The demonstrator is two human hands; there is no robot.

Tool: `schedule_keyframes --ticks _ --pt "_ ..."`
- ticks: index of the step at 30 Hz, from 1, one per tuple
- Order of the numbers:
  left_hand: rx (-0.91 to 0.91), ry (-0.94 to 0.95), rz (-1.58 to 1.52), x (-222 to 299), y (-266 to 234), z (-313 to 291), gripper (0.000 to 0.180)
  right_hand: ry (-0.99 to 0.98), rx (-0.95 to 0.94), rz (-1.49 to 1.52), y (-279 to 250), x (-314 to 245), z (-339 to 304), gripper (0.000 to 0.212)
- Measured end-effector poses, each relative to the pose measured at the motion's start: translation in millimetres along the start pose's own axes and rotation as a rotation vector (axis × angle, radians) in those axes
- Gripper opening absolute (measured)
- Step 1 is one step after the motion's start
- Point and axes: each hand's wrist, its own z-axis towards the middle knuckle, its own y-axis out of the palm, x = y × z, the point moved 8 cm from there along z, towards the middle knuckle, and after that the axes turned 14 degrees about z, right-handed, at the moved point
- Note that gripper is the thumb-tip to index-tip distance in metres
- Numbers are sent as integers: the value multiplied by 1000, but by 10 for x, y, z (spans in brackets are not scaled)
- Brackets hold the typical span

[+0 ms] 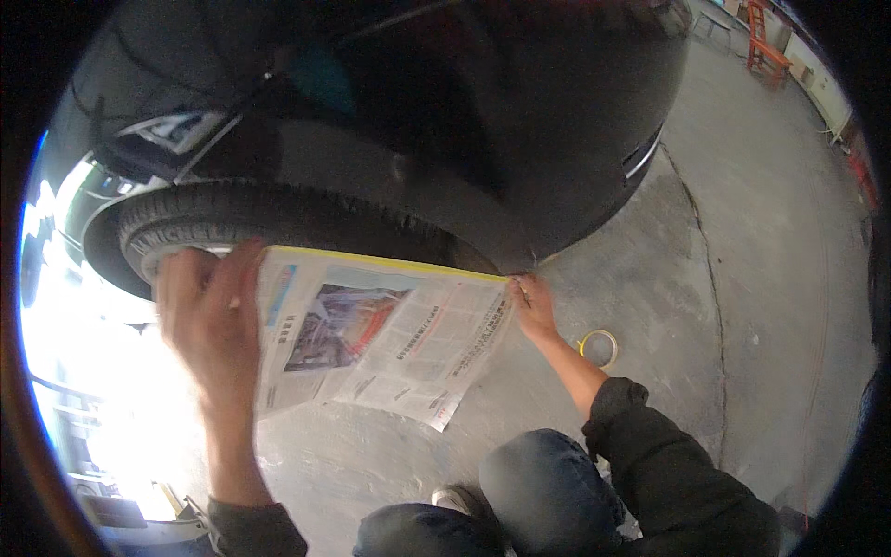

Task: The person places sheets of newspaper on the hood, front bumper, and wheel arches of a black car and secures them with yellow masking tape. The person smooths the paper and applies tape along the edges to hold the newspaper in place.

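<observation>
A sheet of newspaper (408, 343) hangs between my hands, in front of the wheel of a dark car (408, 111). A strip of yellow tape (380, 260) runs along its upper edge. My left hand (209, 302), slightly blurred, is closed on the sheet's upper left corner beside the tyre (278, 209). At the upper right corner my right hand (532, 306) pinches the end of the taped edge. The lower edge of the paper hangs free above the floor. Part of the wheel is hidden behind the sheet and my left hand.
A roll of yellow tape (600, 348) lies on the grey concrete floor (640, 306) near my right forearm. A long crack (710, 269) runs across the floor. My bent knees (548, 487) are below the paper. An orange chair (766, 51) stands at the far right.
</observation>
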Motion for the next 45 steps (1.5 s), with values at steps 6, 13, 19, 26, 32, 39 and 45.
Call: schedule_keyframes --ticks 6,13,19,26,32,39,45 --pt "105 -207 -254 284 176 218 8 394 323 449 986 1072 194 46" --pt "100 14 -197 469 440 376 10 300 436 831 1575 1380 620 31" --pt "-146 -58 -149 413 821 422 28 299 458 848 1543 1421 1018 30" --pt "-42 288 -65 428 892 536 31 299 487 881 1557 1449 1175 30" --pt "-4 169 -225 405 690 535 37 292 500 899 1543 1441 1248 29" --pt "7 153 -193 415 557 527 38 304 488 901 1505 1436 1124 29" --pt "-22 158 -149 355 589 563 39 320 471 885 1520 1420 1003 28"
